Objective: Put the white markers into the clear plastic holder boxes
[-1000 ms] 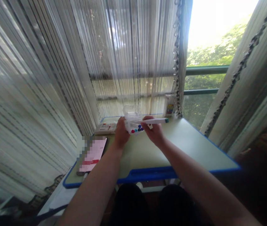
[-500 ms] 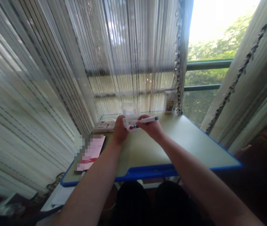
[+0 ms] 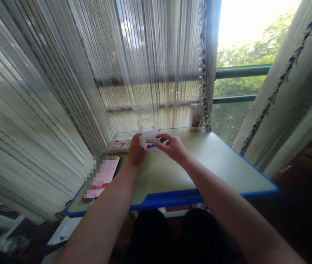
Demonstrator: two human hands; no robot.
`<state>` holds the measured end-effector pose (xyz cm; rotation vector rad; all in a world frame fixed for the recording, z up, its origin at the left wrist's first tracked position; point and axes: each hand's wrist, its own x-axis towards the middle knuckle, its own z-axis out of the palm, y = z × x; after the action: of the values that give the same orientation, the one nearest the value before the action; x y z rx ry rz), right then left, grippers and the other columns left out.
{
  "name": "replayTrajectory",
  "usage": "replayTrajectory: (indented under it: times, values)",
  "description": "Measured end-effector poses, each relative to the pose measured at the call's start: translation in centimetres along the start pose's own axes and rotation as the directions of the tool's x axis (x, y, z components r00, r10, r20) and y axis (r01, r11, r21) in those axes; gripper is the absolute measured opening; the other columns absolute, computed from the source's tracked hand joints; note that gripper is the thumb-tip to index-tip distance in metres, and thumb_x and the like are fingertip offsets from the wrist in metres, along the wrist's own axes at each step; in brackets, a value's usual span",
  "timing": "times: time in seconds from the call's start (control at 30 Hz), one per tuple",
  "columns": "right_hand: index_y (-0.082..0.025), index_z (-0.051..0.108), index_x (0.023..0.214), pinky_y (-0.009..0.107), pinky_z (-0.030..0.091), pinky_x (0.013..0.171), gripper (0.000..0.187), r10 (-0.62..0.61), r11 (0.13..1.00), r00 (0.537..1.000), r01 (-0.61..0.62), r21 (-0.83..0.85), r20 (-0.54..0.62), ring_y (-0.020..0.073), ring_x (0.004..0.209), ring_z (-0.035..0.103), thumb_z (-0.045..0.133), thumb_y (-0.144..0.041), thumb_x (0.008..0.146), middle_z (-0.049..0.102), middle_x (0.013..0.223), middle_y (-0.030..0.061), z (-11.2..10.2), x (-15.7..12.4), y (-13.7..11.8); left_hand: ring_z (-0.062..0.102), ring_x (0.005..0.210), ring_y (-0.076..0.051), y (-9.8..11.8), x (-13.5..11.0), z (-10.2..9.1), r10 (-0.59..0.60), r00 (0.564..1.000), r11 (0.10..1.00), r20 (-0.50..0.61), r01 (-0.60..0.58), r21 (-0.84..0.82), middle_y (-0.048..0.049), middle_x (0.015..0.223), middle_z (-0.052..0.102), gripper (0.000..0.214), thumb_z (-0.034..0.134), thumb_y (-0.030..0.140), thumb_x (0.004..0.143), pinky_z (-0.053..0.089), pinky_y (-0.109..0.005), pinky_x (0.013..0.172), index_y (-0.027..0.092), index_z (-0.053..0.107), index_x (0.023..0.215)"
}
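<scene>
Holding the clear marker case (image 3: 148, 138) steady with my left hand (image 3: 136, 151), I have its fingers wrapped around the case's left side near the far middle of the table (image 3: 216, 168). The case lies tilted with its open end toward me, and coloured marker caps, one red and one blue-green, show at that end. Its clear lid stands up behind it. My right hand (image 3: 173, 147) is closed on a white marker (image 3: 156, 140) with a dark cap, pinching it between thumb and fingertips; most of the marker lies inside or against the case, and only its capped end shows beside my fingers. Both forearms reach forward over the blue front edge of the table. A phone (image 3: 101, 178) lies flat at the left edge, well apart from the case. A flat printed packet (image 3: 119, 144) sits just left of my left hand. A small box (image 3: 195, 116) stands upright at the far edge by the curtain (image 3: 62, 91)
</scene>
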<state>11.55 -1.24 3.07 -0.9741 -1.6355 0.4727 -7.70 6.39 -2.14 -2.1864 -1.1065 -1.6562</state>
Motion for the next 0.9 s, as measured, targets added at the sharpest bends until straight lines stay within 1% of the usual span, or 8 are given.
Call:
replayTrajectory:
  times: [0.1,0.2,0.3,0.37,0.47,0.57,0.73,0.9]
  values:
    - [-0.018,0.074,0.099,0.022,0.042,0.056,0.025,-0.045,0.997,0.998,0.048,-0.054,0.052,0.0067,0.05,0.048,0.069,-0.03,0.077,0.068,0.076,0.0002,-0.2,0.0,-0.2,0.062,0.102,-0.029,-0.3,0.0,0.0,0.012,1.0,1.0,0.007,-0.012,0.028,-0.0108,0.105,0.063,0.034,0.067,0.036,0.082,0.052,-0.047,0.088,0.021,0.052,0.109]
    - [-0.016,0.076,0.103,0.023,0.044,0.058,0.026,-0.109,0.989,0.991,0.116,-0.097,0.075,0.0078,0.051,0.051,0.066,-0.024,0.08,0.069,0.072,0.001,-0.4,0.2,-0.1,0.062,0.101,-0.03,-0.6,-0.2,0.1,0.01,1.0,0.999,0.004,-0.01,0.045,-0.0113,0.104,0.063,0.031,0.066,0.035,0.083,0.052,-0.047,0.088,0.021,0.053,0.107]
    - [-0.017,0.077,0.096,0.024,0.046,0.061,0.021,-0.17,0.971,0.985,0.175,-0.165,0.041,0.0097,0.055,0.054,0.07,-0.029,0.081,0.067,0.068,0.001,-0.6,0.4,0.2,0.061,0.102,-0.029,-1.0,-0.3,0.4,0.022,1.0,0.999,-0.006,-0.021,0.049,-0.0117,0.106,0.062,0.032,0.066,0.035,0.082,0.051,-0.047,0.09,0.021,0.052,0.108]
    - [-0.017,0.077,0.094,0.025,0.046,0.063,0.022,-0.199,0.96,0.98,0.198,-0.196,0.017,0.0103,0.057,0.055,0.074,-0.034,0.08,0.066,0.067,0.001,-0.6,0.5,0.5,0.061,0.102,-0.029,-1.1,-0.3,0.5,0.027,1.0,0.999,-0.013,-0.027,0.041,-0.0115,0.106,0.062,0.034,0.066,0.036,0.082,0.051,-0.047,0.09,0.021,0.051,0.109]
    - [-0.018,0.076,0.098,0.024,0.046,0.06,0.026,-0.24,0.957,0.97,0.241,-0.159,0.027,0.0089,0.055,0.052,0.075,-0.038,0.081,0.065,0.072,0.0012,-0.6,0.4,0.8,0.06,0.102,-0.029,-1.0,-0.3,0.5,0.032,0.999,0.999,-0.006,-0.032,0.016,-0.0118,0.106,0.061,0.034,0.066,0.037,0.082,0.051,-0.048,0.089,0.021,0.052,0.109]
    - [-0.019,0.076,0.093,0.023,0.045,0.057,0.019,-0.279,0.953,0.958,0.285,-0.105,0.07,0.0071,0.053,0.049,0.072,-0.035,0.084,0.066,0.077,0.0019,-0.5,0.4,0.9,0.06,0.102,-0.03,-0.7,-0.2,0.4,0.026,1.0,1.0,0.004,-0.026,-0.006,-0.0123,0.105,0.061,0.031,0.065,0.035,0.083,0.05,-0.047,0.089,0.02,0.052,0.106]
    - [-0.018,0.078,0.094,0.024,0.045,0.06,0.016,-0.276,0.952,0.959,0.283,-0.118,0.072,0.0078,0.055,0.049,0.066,-0.022,0.085,0.064,0.077,0.0022,-0.6,0.4,0.8,0.061,0.099,-0.03,-0.4,-0.2,0.4,-0.008,1.0,1.0,0.006,0.008,-0.012,-0.0113,0.102,0.061,0.027,0.066,0.028,0.08,0.051,-0.047,0.087,0.021,0.052,0.102]
    - [-0.019,0.077,0.095,0.024,0.045,0.063,0.017,-0.211,0.961,0.975,0.22,-0.165,0.071,0.0086,0.057,0.049,0.064,-0.02,0.085,0.06,0.075,0.0007,-0.6,0.5,0.7,0.062,0.1,-0.031,-0.1,0.0,0.3,-0.042,0.999,0.999,-0.003,0.042,-0.033,-0.0118,0.102,0.062,0.026,0.067,0.026,0.079,0.051,-0.048,0.087,0.023,0.052,0.1]
